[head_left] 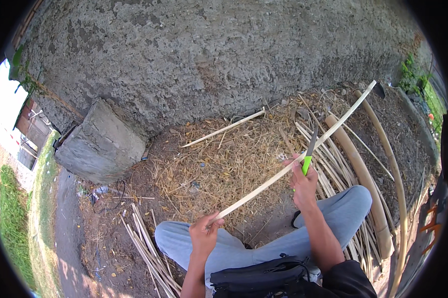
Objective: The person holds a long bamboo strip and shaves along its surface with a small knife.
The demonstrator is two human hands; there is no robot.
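Fingers (210, 222) of the left hand (204, 236) clench the near end of a long bamboo strip (293, 166), which slants up to the right of a concrete block (102, 144) by the wall. Farther right of the block, the right hand (303, 184) grips a green-handled knife (309, 151), blade against the strip, above split bamboo strips (333, 169) lying on the ground.
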